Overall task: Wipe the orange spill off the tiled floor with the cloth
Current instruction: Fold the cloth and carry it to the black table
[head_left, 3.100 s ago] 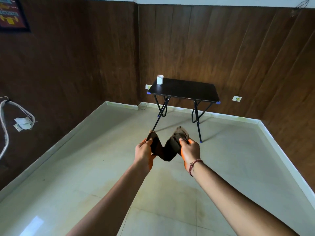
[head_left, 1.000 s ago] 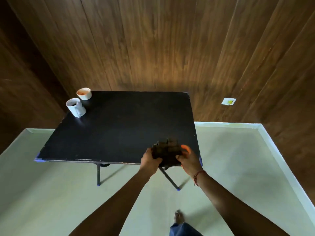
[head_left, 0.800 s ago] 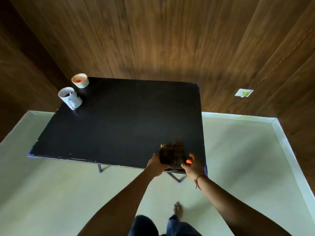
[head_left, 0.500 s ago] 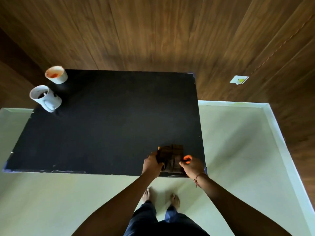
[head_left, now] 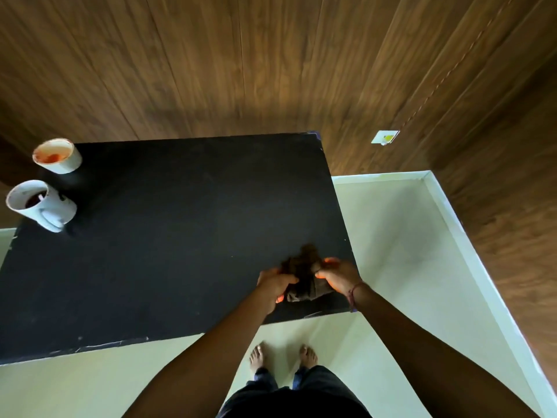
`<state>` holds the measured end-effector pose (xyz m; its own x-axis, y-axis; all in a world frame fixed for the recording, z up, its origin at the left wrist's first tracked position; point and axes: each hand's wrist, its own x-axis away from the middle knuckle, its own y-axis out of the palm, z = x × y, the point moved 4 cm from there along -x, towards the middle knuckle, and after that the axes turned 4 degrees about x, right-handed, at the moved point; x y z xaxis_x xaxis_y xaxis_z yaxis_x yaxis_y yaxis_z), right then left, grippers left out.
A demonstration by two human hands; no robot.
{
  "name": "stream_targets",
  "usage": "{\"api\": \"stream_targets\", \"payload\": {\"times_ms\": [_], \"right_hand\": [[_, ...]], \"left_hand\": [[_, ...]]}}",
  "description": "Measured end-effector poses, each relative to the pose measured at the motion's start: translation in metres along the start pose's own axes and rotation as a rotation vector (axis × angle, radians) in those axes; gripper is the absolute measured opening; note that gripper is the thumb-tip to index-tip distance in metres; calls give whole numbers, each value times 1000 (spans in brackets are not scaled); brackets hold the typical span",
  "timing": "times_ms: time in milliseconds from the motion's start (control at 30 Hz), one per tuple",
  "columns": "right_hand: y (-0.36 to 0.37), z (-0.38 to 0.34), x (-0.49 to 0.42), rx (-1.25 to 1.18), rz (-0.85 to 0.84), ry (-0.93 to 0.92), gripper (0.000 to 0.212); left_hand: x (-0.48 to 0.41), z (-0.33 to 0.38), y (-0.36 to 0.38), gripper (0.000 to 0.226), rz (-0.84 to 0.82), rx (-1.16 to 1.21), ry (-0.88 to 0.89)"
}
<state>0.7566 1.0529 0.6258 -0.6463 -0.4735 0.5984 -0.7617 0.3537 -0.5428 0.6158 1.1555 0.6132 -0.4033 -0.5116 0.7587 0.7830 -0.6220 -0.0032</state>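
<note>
Hands — the left hand [head_left: 275, 283] and the right hand [head_left: 337, 276] — both curl their fingers round the dark cloth [head_left: 304, 276], one at each side. They hold it as a crumpled bunch on or just above the near right corner of the black surface [head_left: 180, 236]; whether it rests there I cannot tell. A red thread [head_left: 352, 292] circles the right wrist. Some fingertips glow orange, which could be stain or only light.

No orange spill shows on the pale floor [head_left: 391, 251] in this view, so the wiping looks either finished or out of sight.

Several things could go wrong from here:
- The cloth sits close to the corner's edge, so a loose release could let it slide off onto the floor.
- If the cloth is soiled — too dark to judge — it could smear the surface or re-mark the tiles.
- Orange on the fingers, if it is stain, would transfer to whatever they touch.
- Bare feet [head_left: 283, 356] stand just below the surface's edge, and any damp tile there invites a slip.
- A knock to the surface could topple the two vessels at its far left. The cup [head_left: 57, 155] has orange residue inside, and the white mug [head_left: 40, 205], just beside it, holds something dark.

No brand, label or writing can be read. The mug and cup look plain, and the wall plate [head_left: 384, 137] shows only a yellowish patch.
</note>
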Motion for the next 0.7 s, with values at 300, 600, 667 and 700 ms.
{"api": "stream_targets", "payload": {"times_ms": [300, 600, 667, 700], "right_hand": [[-9, 9, 18, -7, 83, -192, 28], [13, 34, 32, 229, 133, -35, 28], [16, 31, 33, 311, 162, -59, 31], [15, 30, 34, 324, 196, -59, 34]], "left_hand": [[0, 14, -27, 37, -105, -863, 553], [0, -29, -11, 24, -32, -786, 411], [-2, -37, -4, 34, -108, -690, 313], [-2, -40, -2, 41, -140, -613, 271]]}}
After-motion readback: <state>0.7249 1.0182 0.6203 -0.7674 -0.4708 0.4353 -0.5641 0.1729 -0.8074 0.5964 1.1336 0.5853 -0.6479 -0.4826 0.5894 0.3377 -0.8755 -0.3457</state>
